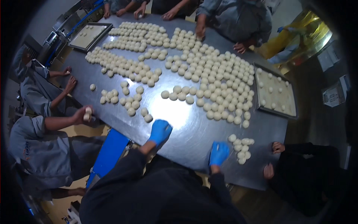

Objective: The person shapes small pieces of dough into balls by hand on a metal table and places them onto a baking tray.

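Both of my hands wear blue gloves and rest curled on the steel table point(182, 138). My left hand point(159, 131) is closed, low at the near edge, below a small group of pale dough balls point(147, 118). My right hand point(219, 152) is also closed, just left of a cluster of dough balls point(243, 148). What either hand holds, if anything, is hidden under the fingers. Many rows of round dough balls point(209, 63) cover the middle and far part of the table, with looser groups point(110, 96) on the left.
Trays with spaced dough balls sit at far left point(87, 36) and right point(275, 93). Co-workers stand around: left point(41, 145), far side point(231, 20), right point(305, 175). A left co-worker's hand point(82, 116) holds dough. A blue conveyor point(108, 153) lies below the table's left edge.
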### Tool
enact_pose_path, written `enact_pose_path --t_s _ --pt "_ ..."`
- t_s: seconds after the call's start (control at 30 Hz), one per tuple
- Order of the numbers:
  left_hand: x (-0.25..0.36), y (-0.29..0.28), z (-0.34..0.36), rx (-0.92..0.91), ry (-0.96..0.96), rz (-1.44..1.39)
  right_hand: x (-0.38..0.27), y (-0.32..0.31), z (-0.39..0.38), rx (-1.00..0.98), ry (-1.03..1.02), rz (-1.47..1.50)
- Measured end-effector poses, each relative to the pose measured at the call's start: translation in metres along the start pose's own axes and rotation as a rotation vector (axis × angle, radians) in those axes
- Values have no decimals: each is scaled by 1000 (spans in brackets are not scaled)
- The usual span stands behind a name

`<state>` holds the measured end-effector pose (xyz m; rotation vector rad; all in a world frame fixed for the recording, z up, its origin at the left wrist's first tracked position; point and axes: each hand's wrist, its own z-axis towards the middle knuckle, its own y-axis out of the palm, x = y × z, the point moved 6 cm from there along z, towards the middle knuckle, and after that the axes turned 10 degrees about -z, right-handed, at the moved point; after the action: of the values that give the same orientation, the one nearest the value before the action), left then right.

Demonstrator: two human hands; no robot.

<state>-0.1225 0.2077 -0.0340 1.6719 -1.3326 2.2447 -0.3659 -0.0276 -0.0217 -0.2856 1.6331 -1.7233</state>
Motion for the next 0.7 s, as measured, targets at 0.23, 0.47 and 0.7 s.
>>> enact_pose_path --t_s 0.23,0.47,0.7 --pt "54 65 14 -245 416 8 -79 31 10 86 -312 233" --pt "-6 44 -26 -400 76 132 10 23 -24 139 71 369" --pt "57 69 39 -180 362 3 -72 33 55 62 -295 168"
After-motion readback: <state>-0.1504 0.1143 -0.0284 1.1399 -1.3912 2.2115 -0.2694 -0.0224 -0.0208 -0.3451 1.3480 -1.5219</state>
